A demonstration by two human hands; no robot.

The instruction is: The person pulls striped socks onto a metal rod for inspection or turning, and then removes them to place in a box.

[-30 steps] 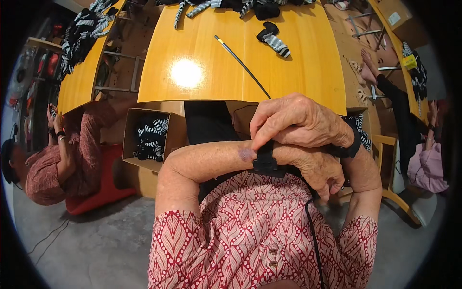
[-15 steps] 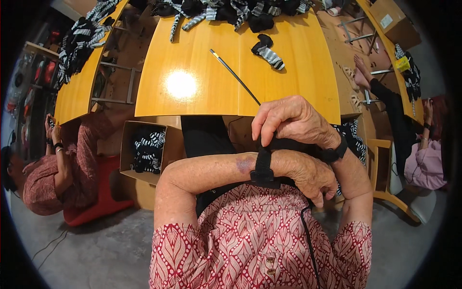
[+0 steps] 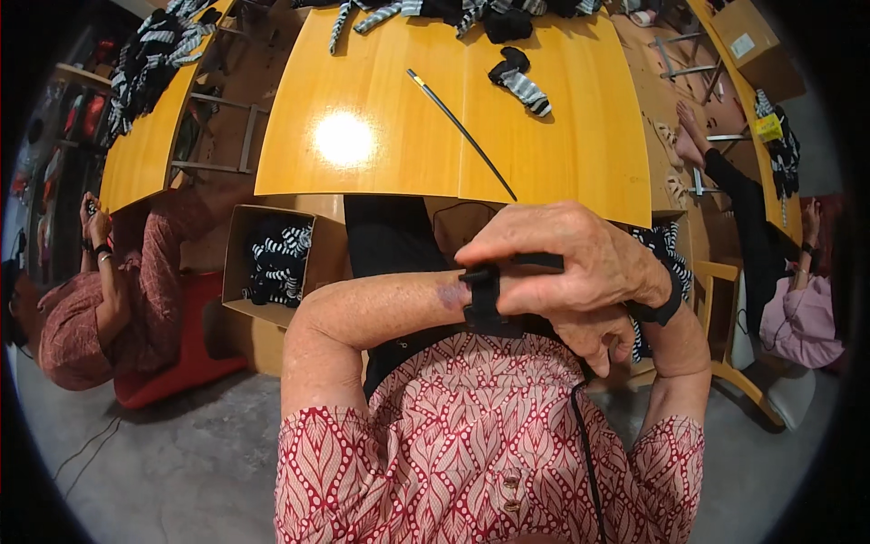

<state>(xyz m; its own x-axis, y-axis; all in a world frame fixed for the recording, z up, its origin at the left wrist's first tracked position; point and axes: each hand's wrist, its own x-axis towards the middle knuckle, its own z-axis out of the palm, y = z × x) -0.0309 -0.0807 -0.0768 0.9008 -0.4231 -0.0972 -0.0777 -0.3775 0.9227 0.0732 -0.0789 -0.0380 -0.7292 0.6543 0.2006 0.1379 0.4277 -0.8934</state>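
My left forearm lies across my body, with a black strap (image 3: 483,304) around its wrist. My right hand (image 3: 575,258) reaches over it, thumb and fingers closed on the strap, and a loose dark strip shows between them. Partly covered by the right hand, my left hand (image 3: 595,337) hangs palm down, its visible fingers loosely bent and apart, holding nothing. Another black band (image 3: 659,306) circles my right wrist. Beyond my hands, a thin dark rod (image 3: 464,134) with a yellowish mark near its far end lies on the yellow table (image 3: 381,100).
A black-and-grey striped sock (image 3: 523,86) lies right of the rod, and a sock pile (image 3: 489,14) fills the far edge. Cardboard boxes of striped socks stand below the table, one at left (image 3: 313,263). One person (image 3: 100,308) sits at left, another (image 3: 797,308) at right.
My right hand has come down from above the left wrist and now covers part of the strap and left hand. The view has shifted slightly, so the table sits higher.
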